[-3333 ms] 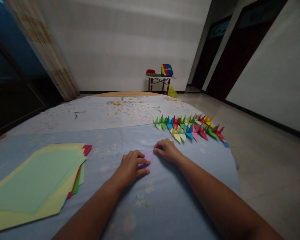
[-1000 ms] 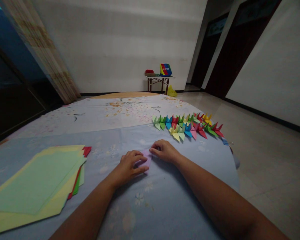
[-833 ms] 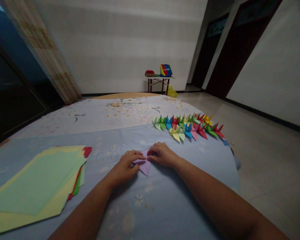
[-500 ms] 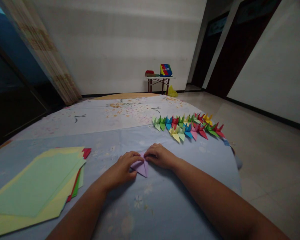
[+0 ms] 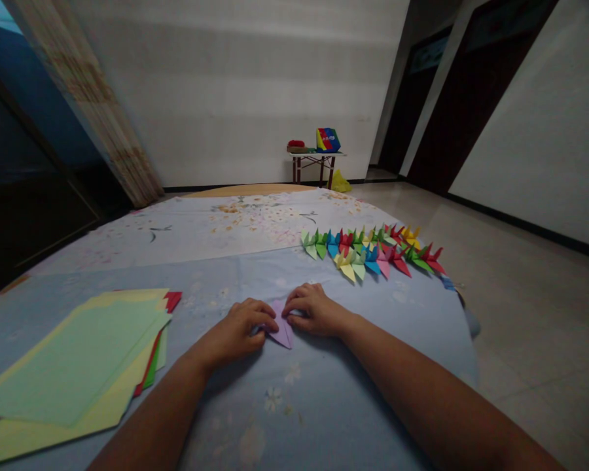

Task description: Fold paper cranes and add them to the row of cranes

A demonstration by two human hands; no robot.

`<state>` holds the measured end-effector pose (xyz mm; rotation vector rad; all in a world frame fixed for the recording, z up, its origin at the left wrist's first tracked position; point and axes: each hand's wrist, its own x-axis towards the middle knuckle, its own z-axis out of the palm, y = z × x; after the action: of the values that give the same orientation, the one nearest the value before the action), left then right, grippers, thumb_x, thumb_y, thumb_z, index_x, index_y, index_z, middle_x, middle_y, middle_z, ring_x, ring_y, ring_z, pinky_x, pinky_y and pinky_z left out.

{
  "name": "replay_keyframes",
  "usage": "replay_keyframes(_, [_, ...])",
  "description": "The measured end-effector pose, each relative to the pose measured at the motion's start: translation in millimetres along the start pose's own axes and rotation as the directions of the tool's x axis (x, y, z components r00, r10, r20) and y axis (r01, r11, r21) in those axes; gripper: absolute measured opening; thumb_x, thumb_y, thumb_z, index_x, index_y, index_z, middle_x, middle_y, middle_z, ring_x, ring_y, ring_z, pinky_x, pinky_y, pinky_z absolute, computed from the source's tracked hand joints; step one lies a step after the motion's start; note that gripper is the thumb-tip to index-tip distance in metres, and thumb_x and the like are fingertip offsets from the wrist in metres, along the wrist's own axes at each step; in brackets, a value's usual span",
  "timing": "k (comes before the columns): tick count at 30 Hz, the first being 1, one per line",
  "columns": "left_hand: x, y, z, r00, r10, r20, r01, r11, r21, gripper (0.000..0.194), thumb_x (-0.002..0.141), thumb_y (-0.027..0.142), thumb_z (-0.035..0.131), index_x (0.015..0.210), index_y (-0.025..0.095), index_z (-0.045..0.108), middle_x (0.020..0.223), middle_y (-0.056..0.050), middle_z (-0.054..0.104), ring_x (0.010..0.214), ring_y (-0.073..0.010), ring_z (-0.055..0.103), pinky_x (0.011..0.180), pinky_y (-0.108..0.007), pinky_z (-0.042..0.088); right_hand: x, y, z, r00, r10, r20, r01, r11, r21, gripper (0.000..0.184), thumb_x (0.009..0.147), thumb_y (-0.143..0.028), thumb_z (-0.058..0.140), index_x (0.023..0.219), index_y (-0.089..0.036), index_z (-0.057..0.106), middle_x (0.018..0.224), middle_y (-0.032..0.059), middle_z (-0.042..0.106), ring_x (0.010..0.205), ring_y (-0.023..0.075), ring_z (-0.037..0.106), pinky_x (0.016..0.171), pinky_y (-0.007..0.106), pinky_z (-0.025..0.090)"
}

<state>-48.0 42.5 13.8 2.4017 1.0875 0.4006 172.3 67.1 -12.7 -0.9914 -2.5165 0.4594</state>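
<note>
A small piece of purple origami paper, folded to a point at its near end, lies on the blue cloth between my hands. My left hand holds its left side, fingertips on top and thumb low by the cloth. At the upper right edge, my right hand grips it with curled fingers and thumb. The fingers hide part of both sides. Beyond my right hand stand rows of folded paper cranes in green, blue, red, yellow and pink.
To the left lies a stack of coloured paper sheets, pale green on top. A floral tablecloth covers the table's far part. Against the wall, a small side table bears a colourful box; a yellow bag is beside it.
My left fingers have drawn slightly back and down along the purple paper, and its left side looks narrower. The right hand stays at the paper's edge. The view has shifted slightly.
</note>
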Motion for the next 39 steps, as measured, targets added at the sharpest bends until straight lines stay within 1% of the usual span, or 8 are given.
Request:
replay_keyframes(2, [1,-5,0.3,1.000,0.003,-0.007,-0.003,0.997,-0.071,0.026,0.074,0.015,0.050,0.090,0.025,0.068,0.098,-0.003,0.064,0.098,-0.0184,0.054,0.093,-0.034,0.037,0,-1,0,1.000,0.010,0.001,-0.010,1.000,-0.003,0.020,0.078,-0.037,0.059,0.094,-0.026,0.065,0.100,0.0046,0.058,0.096,0.0199,0.047,0.087,0.038,0.027])
replay_keyframes(5, [2,-12,0.3,0.998,-0.058,-0.012,0.055,0.980,-0.193,0.021,0.077,0.024,0.052,0.093,0.022,0.067,0.095,-0.004,0.066,0.092,-0.0175,0.058,0.088,-0.031,0.042,-1,-4,-1,1.000,0.016,0.010,-0.016,1.000,-0.012,0.030,0.074,-0.046,0.062,0.096,-0.025,0.063,0.101,0.0051,0.056,0.097,0.0209,0.045,0.087,0.038,0.027])
replay_keyframes(10, [3,-13,0.7,0.989,-0.144,0.013,0.142,0.947,-0.287,0.020,0.080,0.031,0.050,0.092,0.021,0.063,0.095,-0.002,0.066,0.090,-0.0177,0.058,0.085,-0.032,0.043,-1,-6,-2,0.999,0.029,0.034,-0.028,0.999,-0.016,0.033,0.073,-0.048,0.062,0.097,-0.025,0.061,0.101,0.0049,0.054,0.098,0.0213,0.044,0.087,0.038,0.028])
replay_keyframes(14, [7,-9,7.0,0.982,-0.179,-0.064,0.161,0.962,-0.220,0.019,0.081,0.032,0.049,0.088,0.021,0.062,0.089,-0.001,0.065,0.087,-0.0178,0.058,0.082,-0.032,0.043,0,-6,-2,0.999,0.032,0.031,-0.032,0.999,-0.016,0.032,0.072,-0.046,0.063,0.096,-0.025,0.061,0.101,0.0048,0.054,0.098,0.0214,0.044,0.087,0.038,0.028])
replay_keyframes(18, [10,-9,15.8,0.977,-0.161,-0.142,0.146,0.983,-0.108,0.016,0.079,0.030,0.052,0.085,0.022,0.064,0.088,-0.002,0.065,0.087,-0.0184,0.057,0.083,-0.032,0.041,-1,-5,-1,0.999,0.030,0.025,-0.029,1.000,-0.006,0.032,0.073,-0.046,0.063,0.096,-0.025,0.061,0.101,0.0048,0.053,0.098,0.0212,0.043,0.087,0.038,0.028])
replay_keyframes(24, [12,-5,21.5,0.964,-0.191,-0.187,0.191,0.981,-0.018,0.013,0.079,0.028,0.053,0.085,0.022,0.063,0.087,-0.002,0.064,0.087,-0.0192,0.056,0.083,-0.035,0.039,-2,-5,-3,1.000,0.020,0.024,-0.020,1.000,-0.004,0.031,0.074,-0.046,0.061,0.097,-0.025,0.061,0.101,0.0049,0.053,0.098,0.0210,0.043,0.088,0.039,0.028])
replay_keyframes(33, [12,-3,26.0,0.953,-0.210,-0.217,0.220,0.975,0.026,0.013,0.080,0.028,0.050,0.082,0.021,0.061,0.085,-0.002,0.063,0.085,-0.0200,0.056,0.079,-0.035,0.039,-1,-7,-3,0.998,0.026,0.049,-0.027,1.000,0.005,0.045,0.068,-0.058,0.061,0.097,-0.024,0.060,0.102,0.0051,0.052,0.099,0.0219,0.042,0.088,0.039,0.028])
replay_keyframes(39, [14,-1,29.2,0.947,-0.224,-0.229,0.246,0.967,0.072,0.012,0.080,0.027,0.050,0.082,0.020,0.061,0.084,-0.002,0.062,0.084,-0.0198,0.055,0.078,-0.035,0.039,0,-4,-1,0.998,0.027,0.060,-0.026,1.000,-0.007,0.045,0.065,-0.054,0.066,0.100,-0.024,0.058,0.104,0.0047,0.051,0.100,0.0225,0.042,0.089,0.039,0.028])
